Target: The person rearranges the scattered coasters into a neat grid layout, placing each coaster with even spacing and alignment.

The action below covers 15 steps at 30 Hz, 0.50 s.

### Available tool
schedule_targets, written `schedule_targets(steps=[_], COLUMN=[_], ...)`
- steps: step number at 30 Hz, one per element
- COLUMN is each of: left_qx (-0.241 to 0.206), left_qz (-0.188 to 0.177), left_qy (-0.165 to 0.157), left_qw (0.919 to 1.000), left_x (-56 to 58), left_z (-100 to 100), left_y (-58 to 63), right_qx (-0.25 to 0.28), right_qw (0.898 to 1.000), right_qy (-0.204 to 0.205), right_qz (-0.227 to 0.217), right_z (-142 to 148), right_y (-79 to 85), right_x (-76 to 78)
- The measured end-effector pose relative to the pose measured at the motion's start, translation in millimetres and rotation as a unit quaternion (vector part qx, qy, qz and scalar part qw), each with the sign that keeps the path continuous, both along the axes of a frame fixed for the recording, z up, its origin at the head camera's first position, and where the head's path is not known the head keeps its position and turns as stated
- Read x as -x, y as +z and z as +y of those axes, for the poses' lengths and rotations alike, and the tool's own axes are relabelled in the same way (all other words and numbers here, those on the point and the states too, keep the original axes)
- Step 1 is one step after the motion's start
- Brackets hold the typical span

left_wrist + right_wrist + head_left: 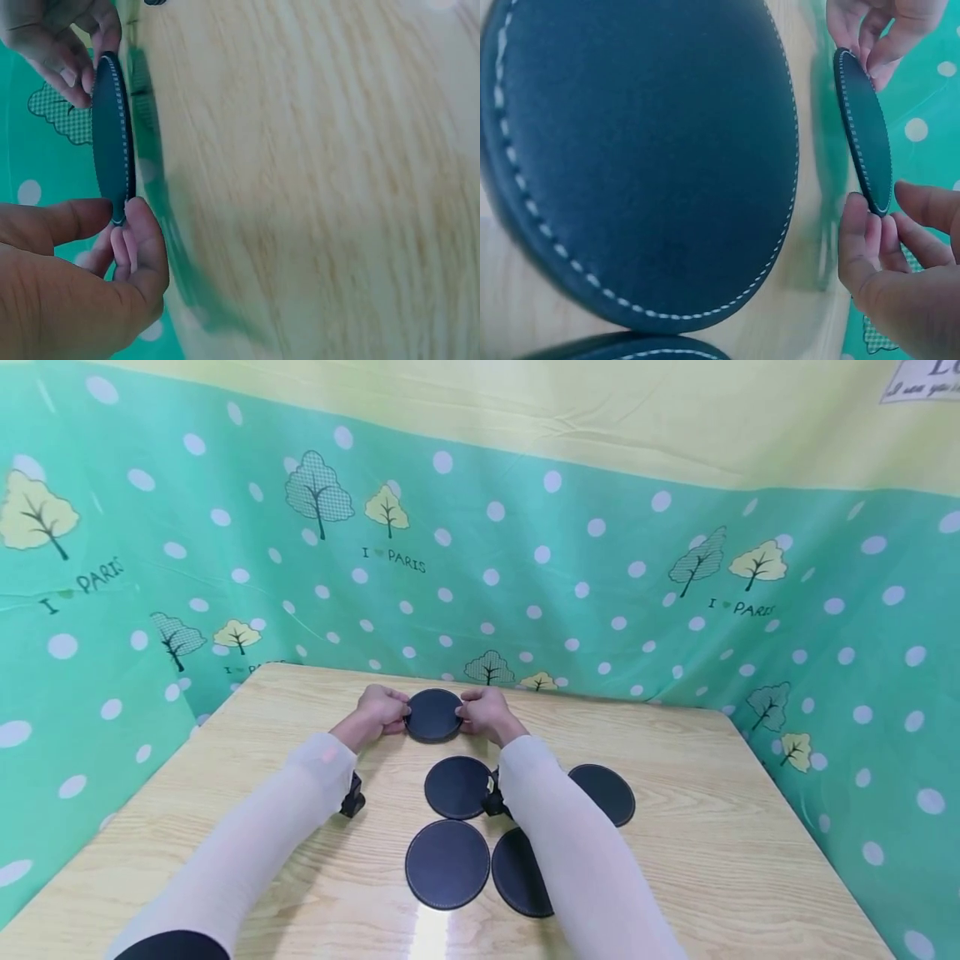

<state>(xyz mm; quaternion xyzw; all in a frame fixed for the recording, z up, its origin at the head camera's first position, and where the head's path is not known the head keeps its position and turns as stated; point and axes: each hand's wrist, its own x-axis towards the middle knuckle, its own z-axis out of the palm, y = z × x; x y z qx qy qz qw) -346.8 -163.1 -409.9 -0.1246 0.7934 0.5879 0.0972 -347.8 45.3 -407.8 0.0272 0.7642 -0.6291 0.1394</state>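
Note:
Near the far edge of the table, both hands hold one round black coaster (433,716) with pale stitching round its rim. My left hand (382,708) pinches its left side between thumb and fingers, seen close in the left wrist view (97,277). On the opposite side, my right hand (486,712) grips the rim, thumb on top and fingers below. Whether the coaster touches the table is hard to tell. Just nearer lies another black coaster (453,787), which fills much of the right wrist view (652,150).
More black coasters lie flat: one at the front (447,864), one partly under the right forearm (517,872), one to the right (606,793). The wooden table (720,843) meets a green dotted cloth (525,585) behind and at both sides. Each wrist carries a small black device.

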Motion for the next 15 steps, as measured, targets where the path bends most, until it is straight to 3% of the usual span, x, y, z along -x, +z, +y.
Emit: schedule_targets(steps=[15], left_qx=[-0.026], left_qz=[0.009], left_qy=[-0.020], left_qw=[0.9994], left_x=[-5.5], left_z=[-7.2], left_y=[17.8], right_qx=[-0.012], right_qw=[0.999], right_qy=[0.019], right_qz=[0.038], right_z=[-1.3], right_y=[16.4], right_x=[-0.5])
